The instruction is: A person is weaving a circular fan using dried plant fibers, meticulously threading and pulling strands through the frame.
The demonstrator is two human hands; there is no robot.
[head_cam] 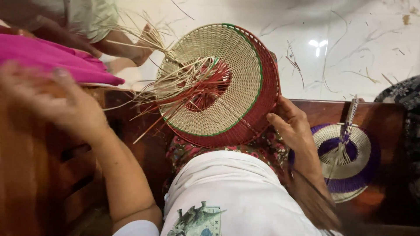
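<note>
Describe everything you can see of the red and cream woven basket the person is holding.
The woven basket is round and half-made, tilted on its edge over the person's lap. Its cream base has a thin green ring, and its side wall is red. Loose cream and red strands fan out from the unwoven centre towards the left. The right hand grips its lower rim; the left hand, blurred, is raised clear of it.

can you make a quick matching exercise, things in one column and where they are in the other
Things:
1. red basket
2. purple basket
3. pink cloth
4. left hand

Places:
a. upper left corner
b. lying to the right on the wooden surface
c. raised and blurred at left, holding nothing
d. on the lap, gripped at its rim by the right hand

Pairs: 1-d, 2-b, 3-a, 4-c
</note>
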